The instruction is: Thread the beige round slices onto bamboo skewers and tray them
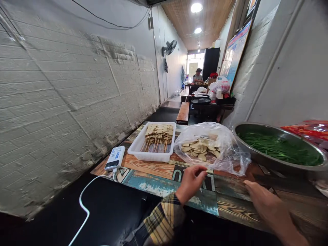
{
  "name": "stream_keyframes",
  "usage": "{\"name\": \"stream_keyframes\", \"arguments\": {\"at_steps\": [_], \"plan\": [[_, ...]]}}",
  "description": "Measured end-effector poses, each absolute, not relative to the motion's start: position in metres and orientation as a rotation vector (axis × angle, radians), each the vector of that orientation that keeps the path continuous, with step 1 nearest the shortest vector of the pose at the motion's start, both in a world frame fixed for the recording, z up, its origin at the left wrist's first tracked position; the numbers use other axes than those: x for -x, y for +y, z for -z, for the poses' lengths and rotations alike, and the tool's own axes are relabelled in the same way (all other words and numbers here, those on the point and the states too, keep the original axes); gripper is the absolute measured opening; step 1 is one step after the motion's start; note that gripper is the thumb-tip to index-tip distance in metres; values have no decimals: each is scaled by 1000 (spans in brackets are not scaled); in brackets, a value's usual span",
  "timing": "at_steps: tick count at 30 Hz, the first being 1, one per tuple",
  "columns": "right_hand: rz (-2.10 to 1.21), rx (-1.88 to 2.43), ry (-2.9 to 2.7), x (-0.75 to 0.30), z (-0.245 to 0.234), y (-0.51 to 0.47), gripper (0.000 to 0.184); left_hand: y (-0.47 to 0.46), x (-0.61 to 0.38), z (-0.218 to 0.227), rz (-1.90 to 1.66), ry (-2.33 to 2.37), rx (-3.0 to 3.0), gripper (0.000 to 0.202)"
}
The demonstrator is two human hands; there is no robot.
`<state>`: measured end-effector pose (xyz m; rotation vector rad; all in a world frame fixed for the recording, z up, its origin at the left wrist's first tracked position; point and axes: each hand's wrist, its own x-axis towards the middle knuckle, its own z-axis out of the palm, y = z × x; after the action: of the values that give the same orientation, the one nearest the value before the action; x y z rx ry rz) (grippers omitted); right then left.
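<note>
My left hand (191, 181), in a plaid sleeve, hovers at the near edge of the table, just in front of a clear plastic bag (237, 160). Its fingers are loosely curved with a gap at the thumb, and I see nothing in it. Farther right, my right hand (268, 203) reaches in with fingers stretched out to the left, slightly blurred and holding nothing visible. Pale thin oval slices (201, 148) lie heaped in the opened bag. Left of the bag, a white plastic tray (151, 156) holds stacked slices threaded on wooden skewers (156, 140).
At right stands a big metal bowl (271, 161) of long green vegetables (279, 147), with red packaging (307, 128) behind it. A white device (114, 158) with a cable (81, 198) lies on the table's left. Beyond are a bench (183, 112) and a seated person (198, 77).
</note>
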<state>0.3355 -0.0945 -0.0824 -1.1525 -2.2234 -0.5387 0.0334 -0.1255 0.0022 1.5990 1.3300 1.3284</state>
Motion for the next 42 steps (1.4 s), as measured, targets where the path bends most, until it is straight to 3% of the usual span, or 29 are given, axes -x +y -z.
{"name": "stream_keyframes", "arguments": {"at_steps": [4,9,13,29,35,42], "plan": [[552,1020,-2343,-288,66,-107,31,-126,-51,9,-1187,1370,-2055,15],[269,1007,-2483,-245,41,-123,34,-132,-42,25,-1018,1434,-2346,13],[222,1024,-2498,-234,32,-128,36,-137,-36,25,-894,1428,-2500,15],[139,996,-2578,-227,20,-135,29,-155,-27,-6,-501,1362,-2794,22],[109,1050,-2566,-231,21,-132,31,-153,-19,-6,-579,1459,-2793,20],[115,1043,-2633,-221,9,-134,18,-152,-25,-5,-565,1372,-2848,21]]}}
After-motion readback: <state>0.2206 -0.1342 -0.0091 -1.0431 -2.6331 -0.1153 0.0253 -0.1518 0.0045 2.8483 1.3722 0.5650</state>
